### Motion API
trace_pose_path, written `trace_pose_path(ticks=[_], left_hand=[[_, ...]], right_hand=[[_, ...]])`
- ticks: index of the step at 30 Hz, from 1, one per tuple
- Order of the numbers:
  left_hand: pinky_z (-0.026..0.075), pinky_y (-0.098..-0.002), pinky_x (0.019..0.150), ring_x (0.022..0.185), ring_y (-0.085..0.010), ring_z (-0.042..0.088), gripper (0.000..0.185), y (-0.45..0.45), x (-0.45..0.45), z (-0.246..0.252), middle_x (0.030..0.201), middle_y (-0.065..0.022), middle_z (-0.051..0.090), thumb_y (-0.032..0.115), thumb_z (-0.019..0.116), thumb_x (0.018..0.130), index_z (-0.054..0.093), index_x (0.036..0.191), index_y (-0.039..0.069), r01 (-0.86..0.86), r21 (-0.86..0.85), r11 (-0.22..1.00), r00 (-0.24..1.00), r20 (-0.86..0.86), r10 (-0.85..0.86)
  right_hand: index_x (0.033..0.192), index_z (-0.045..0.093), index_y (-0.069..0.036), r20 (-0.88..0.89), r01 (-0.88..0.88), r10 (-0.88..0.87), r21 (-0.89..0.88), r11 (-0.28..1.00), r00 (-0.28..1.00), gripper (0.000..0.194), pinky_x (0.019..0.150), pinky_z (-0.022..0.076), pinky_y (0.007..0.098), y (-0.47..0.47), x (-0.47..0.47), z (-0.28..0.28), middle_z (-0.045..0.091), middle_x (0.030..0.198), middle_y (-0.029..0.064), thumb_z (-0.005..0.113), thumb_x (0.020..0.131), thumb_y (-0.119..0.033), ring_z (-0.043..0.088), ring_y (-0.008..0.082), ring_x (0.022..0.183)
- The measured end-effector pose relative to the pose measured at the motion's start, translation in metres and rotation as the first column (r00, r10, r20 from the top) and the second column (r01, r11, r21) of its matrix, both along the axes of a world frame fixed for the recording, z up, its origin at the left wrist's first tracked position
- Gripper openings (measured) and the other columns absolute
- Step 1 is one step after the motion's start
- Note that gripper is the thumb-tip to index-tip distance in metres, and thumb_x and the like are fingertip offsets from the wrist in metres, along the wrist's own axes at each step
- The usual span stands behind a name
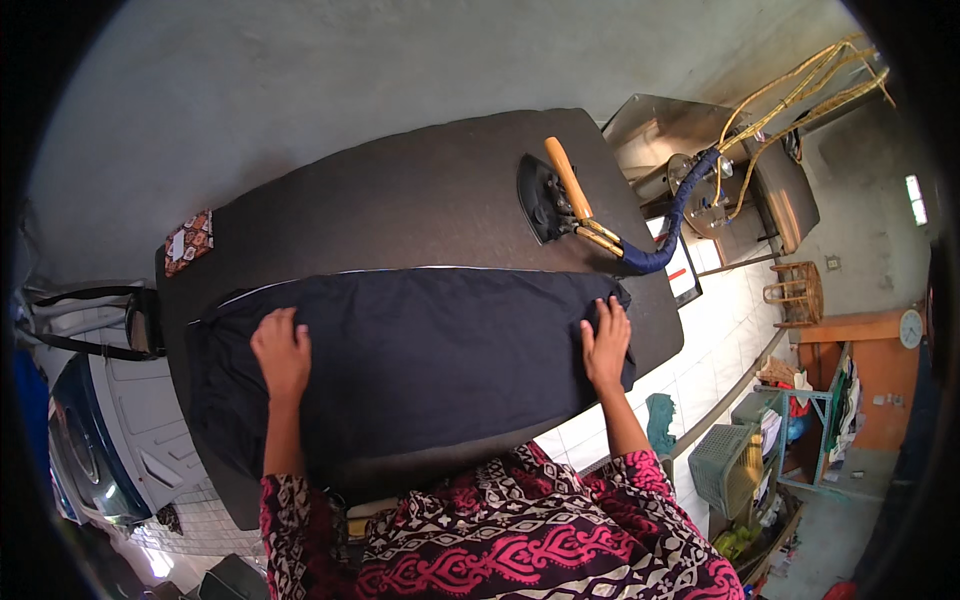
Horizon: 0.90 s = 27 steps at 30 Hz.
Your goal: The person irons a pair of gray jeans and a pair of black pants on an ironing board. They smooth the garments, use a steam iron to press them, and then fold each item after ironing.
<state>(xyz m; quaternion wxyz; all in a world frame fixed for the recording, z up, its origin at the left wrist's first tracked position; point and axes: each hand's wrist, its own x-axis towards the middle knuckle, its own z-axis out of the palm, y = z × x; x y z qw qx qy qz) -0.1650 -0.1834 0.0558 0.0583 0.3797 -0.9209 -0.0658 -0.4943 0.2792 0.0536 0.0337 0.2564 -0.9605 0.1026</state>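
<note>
A dark navy garment, a thin pale line along its far edge, lies spread across the padded ironing table in front of me. My left hand rests palm down on its left part, thumb apart from the fingers. At the garment's right end, my right hand lies on the cloth with its fingers spread. Neither hand visibly grips the fabric. Beyond the garment, toward the right, stands a steam iron with a wooden handle. Yellow hoses run from it into a blue wrapped bundle.
A small patterned item sits at the table's far left corner. To the left is a washing machine. Past the right edge are a metal tank, a plastic basket and a metal shelf. A wall backs the table.
</note>
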Motion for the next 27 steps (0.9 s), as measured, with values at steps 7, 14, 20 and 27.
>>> trace_pose_path(ticks=[7,14,20,27], left_hand=[[0.007,-0.0626,0.121,0.154,-0.0288,0.020,0.063,0.029,-0.025,-0.006,0.164,-0.0090,0.028,0.034,0.056,0.099,0.035,0.157,0.016,-0.021,0.018,1.000,0.992,0.126,0.019],[0.008,-0.0713,0.116,0.152,-0.0347,0.022,0.065,0.203,-0.015,0.013,0.163,-0.0126,0.030,0.037,0.062,0.093,0.043,0.152,0.016,0.138,0.178,0.974,0.990,0.002,-0.140],[0.019,-0.0672,0.116,0.147,-0.0317,0.034,0.054,0.276,0.006,0.023,0.156,-0.0127,0.041,0.032,0.062,0.093,0.053,0.144,0.016,0.168,0.342,0.925,0.981,-0.148,-0.123],[0.032,-0.0519,0.111,0.135,-0.0317,0.045,0.038,0.200,0.080,0.040,0.138,-0.0104,0.054,0.011,0.058,0.089,0.061,0.127,0.007,-0.406,0.126,0.905,0.856,-0.293,0.425]], right_hand=[[0.145,0.049,-0.013,0.073,0.075,-0.101,0.300,0.951,0.992,0.056,0.119,0.0182,0.0586,-0.007,-0.011,0.023,0.038,0.157,0.0168,0.059,0.097,-0.040,0.034,0.0361,0.145],[0.123,0.061,-0.004,-0.202,-0.129,0.107,-0.097,0.987,0.973,0.045,0.091,0.0462,0.0508,-0.143,-0.077,0.104,0.069,0.111,0.0200,0.066,0.093,-0.038,0.064,0.0372,0.105],[0.116,0.051,-0.007,-0.102,-0.004,0.022,0.172,0.985,0.995,0.051,0.079,0.0550,0.0511,-0.228,-0.210,0.038,0.070,0.099,0.0253,0.058,0.097,-0.053,0.069,0.0430,0.094],[0.114,0.040,-0.006,0.389,-0.062,0.096,-0.100,0.993,0.916,0.052,0.046,0.0507,0.0388,-0.239,-0.197,0.070,0.063,0.076,0.0167,0.059,0.098,-0.051,0.062,0.0249,0.050]])
